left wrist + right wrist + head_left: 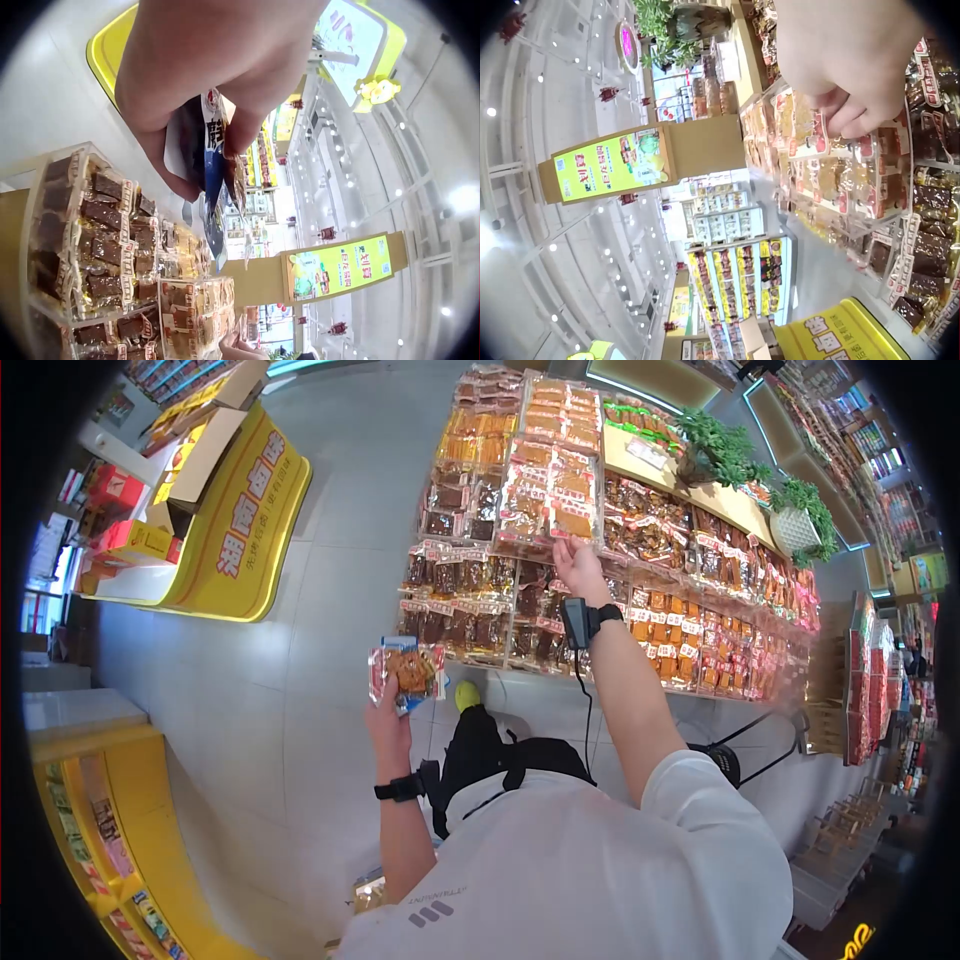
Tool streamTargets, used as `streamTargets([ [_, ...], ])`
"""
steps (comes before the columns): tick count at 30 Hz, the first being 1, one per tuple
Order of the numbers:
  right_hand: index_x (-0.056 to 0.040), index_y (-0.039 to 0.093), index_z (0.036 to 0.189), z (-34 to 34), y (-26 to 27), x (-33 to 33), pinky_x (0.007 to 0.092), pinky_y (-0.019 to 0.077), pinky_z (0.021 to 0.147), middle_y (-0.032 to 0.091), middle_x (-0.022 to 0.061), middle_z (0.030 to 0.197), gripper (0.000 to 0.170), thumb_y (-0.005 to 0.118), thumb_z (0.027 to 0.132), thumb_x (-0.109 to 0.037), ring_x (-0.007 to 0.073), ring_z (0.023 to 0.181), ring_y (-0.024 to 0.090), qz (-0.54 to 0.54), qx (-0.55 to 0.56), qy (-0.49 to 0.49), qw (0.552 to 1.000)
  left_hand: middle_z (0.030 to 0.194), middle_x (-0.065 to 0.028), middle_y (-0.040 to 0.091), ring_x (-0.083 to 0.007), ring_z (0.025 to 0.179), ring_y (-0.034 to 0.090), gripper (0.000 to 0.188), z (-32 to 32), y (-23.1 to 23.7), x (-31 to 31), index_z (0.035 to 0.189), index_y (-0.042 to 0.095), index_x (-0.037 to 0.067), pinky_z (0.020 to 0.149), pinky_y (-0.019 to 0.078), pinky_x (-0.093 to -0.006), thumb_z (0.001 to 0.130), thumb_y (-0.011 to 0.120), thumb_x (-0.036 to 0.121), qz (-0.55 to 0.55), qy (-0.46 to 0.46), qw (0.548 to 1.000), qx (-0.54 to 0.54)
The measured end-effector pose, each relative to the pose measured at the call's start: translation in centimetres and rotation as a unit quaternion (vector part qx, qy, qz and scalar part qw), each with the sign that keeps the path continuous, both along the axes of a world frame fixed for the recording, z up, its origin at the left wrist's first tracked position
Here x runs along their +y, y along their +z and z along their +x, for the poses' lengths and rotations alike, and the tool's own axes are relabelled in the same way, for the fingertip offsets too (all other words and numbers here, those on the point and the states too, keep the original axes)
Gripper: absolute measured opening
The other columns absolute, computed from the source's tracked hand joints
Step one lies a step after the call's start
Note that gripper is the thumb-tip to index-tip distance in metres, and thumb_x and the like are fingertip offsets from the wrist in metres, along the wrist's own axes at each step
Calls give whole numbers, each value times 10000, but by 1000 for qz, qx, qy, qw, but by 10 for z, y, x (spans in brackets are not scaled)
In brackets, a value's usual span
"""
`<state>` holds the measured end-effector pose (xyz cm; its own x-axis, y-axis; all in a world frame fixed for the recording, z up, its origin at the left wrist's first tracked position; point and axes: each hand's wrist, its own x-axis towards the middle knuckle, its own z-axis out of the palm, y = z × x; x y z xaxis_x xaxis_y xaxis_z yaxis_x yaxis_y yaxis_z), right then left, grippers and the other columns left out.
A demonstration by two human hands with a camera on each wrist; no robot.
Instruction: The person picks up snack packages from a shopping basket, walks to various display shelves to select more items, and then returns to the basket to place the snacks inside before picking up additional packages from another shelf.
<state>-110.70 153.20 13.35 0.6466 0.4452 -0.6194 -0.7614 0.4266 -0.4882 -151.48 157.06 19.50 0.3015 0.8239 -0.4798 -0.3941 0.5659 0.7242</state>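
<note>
My left hand [386, 712] grips a few flat snack packets [408, 672] between thumb and fingers, over the floor before the display. Brown food shows through the clear front of the top one, and a blue packet [215, 161] is among them. My right hand [580, 565] reaches to the near edge of a raised clear bin of orange-brown snack packets [548, 480]. Its curled fingers pinch the edge of a white-and-red-labelled snack packet [806, 135] there; the thumb is mostly hidden in the right wrist view.
Dark brown snack packets [465, 625] fill lower bins along the display's front edge. Potted plants [715, 450] stand on a wooden ledge at the back. A yellow counter [265, 510] with open cartons is across the aisle on the left, yellow shelves [130, 840] nearer.
</note>
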Motion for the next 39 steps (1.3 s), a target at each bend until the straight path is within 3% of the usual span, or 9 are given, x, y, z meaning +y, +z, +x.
streamTargets([
  [2, -27, 496, 979, 24, -44, 0, 346, 491, 818, 565, 111, 959, 115, 440, 942, -121, 227, 855, 590, 24, 0, 58, 998, 1084, -110, 585, -195, 936, 609, 363, 22, 9, 40, 1142, 508, -25, 724, 530, -346, 836, 651, 106, -6, -42, 998, 42],
  [4, -6, 526, 918, -34, 47, 6, 271, 489, 741, 588, 81, 863, 150, 430, 941, -120, 188, 752, 577, -171, -135, 85, 972, 1045, -88, 605, -171, 912, 609, 347, 35, 8, 65, 1119, 538, -20, 746, 514, -309, 827, 669, 113, 3, -83, 995, 48],
  [7, 4, 612, 992, -90, 75, -14, 248, 461, 711, 647, 60, 890, 275, 643, 843, -225, 118, 803, 598, -213, -296, 134, 922, 1031, -91, 612, -167, 901, 612, 345, 77, 7, 89, 1128, 532, -27, 759, 512, -305, 827, 658, 83, 29, -151, 988, 17],
  [10, 10, 561, 1105, -147, 102, -25, 286, 488, 760, 623, 93, 1002, 492, 744, 760, -288, 148, 856, 603, -256, -364, 329, 833, 1039, -99, 612, -167, 902, 615, 321, 115, 14, 84, 1124, 529, -29, 767, 516, -312, 831, 639, 44, 27, -222, 975, 13],
  [19, -5, 586, 979, -161, 113, -71, 247, 522, 487, 589, 4, 740, 198, 647, 845, -137, 71, 625, 567, -259, -249, 145, 922, 960, -17, 623, -72, 844, 573, 324, 158, 12, 39, 1135, 569, -25, 724, 454, -221, 832, 645, 59, 40, -356, 931, -67],
  [28, -10, 632, 943, -185, 88, -178, 204, 374, 599, 589, -18, 779, 153, 606, 885, -149, 41, 661, 483, -206, -201, -72, 955, 1005, -21, 622, -66, 880, 564, 352, 161, 24, -53, 1178, 559, -5, 765, 453, -218, 846, 639, 79, 118, -435, 892, -23],
  [35, -6, 581, 1036, -201, 94, -287, 209, 386, 639, 601, 7, 867, 177, 538, 919, -133, 62, 713, 493, -108, -234, -173, 951, 978, -11, 626, -58, 827, 567, 379, 149, 21, -150, 1210, 527, -8, 721, 459, -214, 851, 624, 65, 134, -460, 877, -35],
  [37, -15, 510, 1147, -197, 108, -322, 248, 415, 680, 588, 40, 926, 246, 508, 928, -127, 110, 745, 508, -43, -175, -332, 926, 923, 11, 615, -46, 777, 564, 361, 145, 25, -171, 1222, 508, 9, 665, 462, -211, 874, 590, 65, 128, -460, 878, -35],
  [39, -26, 495, 1143, -198, 114, -364, 275, 425, 702, 572, 51, 913, 248, 484, 939, -166, 138, 750, 509, -33, -155, -341, 927, 906, 11, 607, -45, 769, 564, 335, 140, 12, -179, 1210, 510, 14, 663, 464, -212, 885, 575, 68, 132, -460, 878, -28],
])
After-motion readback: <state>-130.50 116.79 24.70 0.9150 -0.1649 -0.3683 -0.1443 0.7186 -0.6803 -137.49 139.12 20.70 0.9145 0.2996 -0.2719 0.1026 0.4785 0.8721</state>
